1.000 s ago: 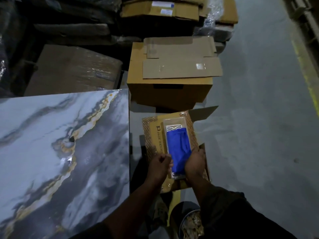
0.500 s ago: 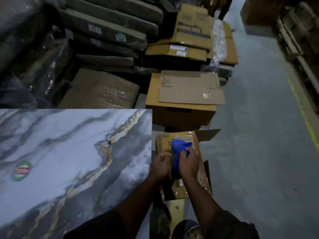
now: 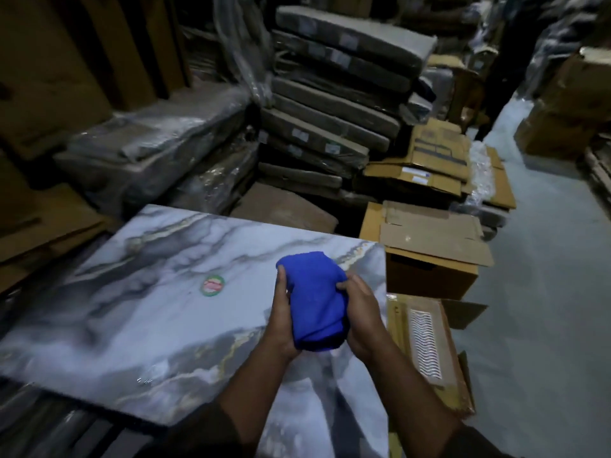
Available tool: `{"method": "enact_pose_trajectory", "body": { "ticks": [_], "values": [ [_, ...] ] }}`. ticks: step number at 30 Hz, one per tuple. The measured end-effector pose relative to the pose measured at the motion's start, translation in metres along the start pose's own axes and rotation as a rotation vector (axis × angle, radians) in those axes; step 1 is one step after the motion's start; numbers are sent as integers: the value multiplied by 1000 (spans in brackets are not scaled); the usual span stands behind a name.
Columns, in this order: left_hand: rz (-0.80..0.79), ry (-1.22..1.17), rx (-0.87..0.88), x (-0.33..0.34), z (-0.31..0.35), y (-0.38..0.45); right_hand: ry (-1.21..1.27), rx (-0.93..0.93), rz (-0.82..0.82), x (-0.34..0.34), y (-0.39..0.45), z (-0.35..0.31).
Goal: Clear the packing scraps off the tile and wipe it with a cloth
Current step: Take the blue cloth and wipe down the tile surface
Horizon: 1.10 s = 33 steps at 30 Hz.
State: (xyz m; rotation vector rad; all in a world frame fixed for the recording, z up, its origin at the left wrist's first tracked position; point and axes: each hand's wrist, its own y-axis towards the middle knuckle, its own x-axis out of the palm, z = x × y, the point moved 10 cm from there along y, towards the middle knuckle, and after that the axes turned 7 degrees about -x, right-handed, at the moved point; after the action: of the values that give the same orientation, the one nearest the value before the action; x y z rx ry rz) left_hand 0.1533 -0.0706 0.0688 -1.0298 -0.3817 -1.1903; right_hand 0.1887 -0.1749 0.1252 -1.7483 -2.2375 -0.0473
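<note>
both hands, left hand (image 3: 281,320) and right hand (image 3: 362,314), grip a bunched blue cloth (image 3: 314,302) with fingers closed, over the marbled tile (image 3: 148,292).

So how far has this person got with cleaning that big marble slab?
The tile looks free of packing scraps; only a round sticker sits on it. In hand: the left hand and right hand hold a bunched blue cloth above it. Left: the wiping itself.
</note>
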Motion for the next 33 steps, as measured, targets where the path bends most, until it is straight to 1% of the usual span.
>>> {"method": "enact_pose_trajectory", "body": {
  "ticks": [2,5,8,9,10,13,15,16,17,19,21,23,25,27,29,33],
  "values": [
    [19,-18,-25,-32,13,-36,-229,-16,-18,25,-17,24],
    [177,-7,-66,-94,23,-84,-465,-41,-132,70,-44,64],
    [276,-89,-12,-144,43,-128,-594,-124,-152,109,-63,85],
    [283,-111,3,-155,50,-140,-580,-108,-184,124,-68,92],
    [279,-123,15,-163,57,-151,-510,-43,-240,141,-75,104],
    [220,-119,28,-182,75,-174,-131,248,-457,196,-106,148],
    [252,-67,42,-201,87,-185,26,354,-543,228,-126,162],
    [304,-23,64,-213,95,-191,28,355,-550,237,-130,166],
    [372,16,107,-228,103,-196,-9,318,-544,244,-129,167],
    [502,38,218,-258,119,-209,-136,225,-491,252,-118,165],
    [540,-5,287,-276,128,-215,-213,195,-473,264,-106,166],
    [542,-77,296,-285,131,-215,-231,206,-535,287,-102,170],
    [595,-105,279,-296,137,-214,-196,240,-619,315,-103,178],
    [654,-78,260,-307,144,-214,-105,292,-661,342,-106,188],
    [695,-44,260,-315,157,-217,-44,341,-619,360,-102,200],
    [817,41,361,-340,189,-229,-8,370,-552,380,-81,215]
  ]
}}
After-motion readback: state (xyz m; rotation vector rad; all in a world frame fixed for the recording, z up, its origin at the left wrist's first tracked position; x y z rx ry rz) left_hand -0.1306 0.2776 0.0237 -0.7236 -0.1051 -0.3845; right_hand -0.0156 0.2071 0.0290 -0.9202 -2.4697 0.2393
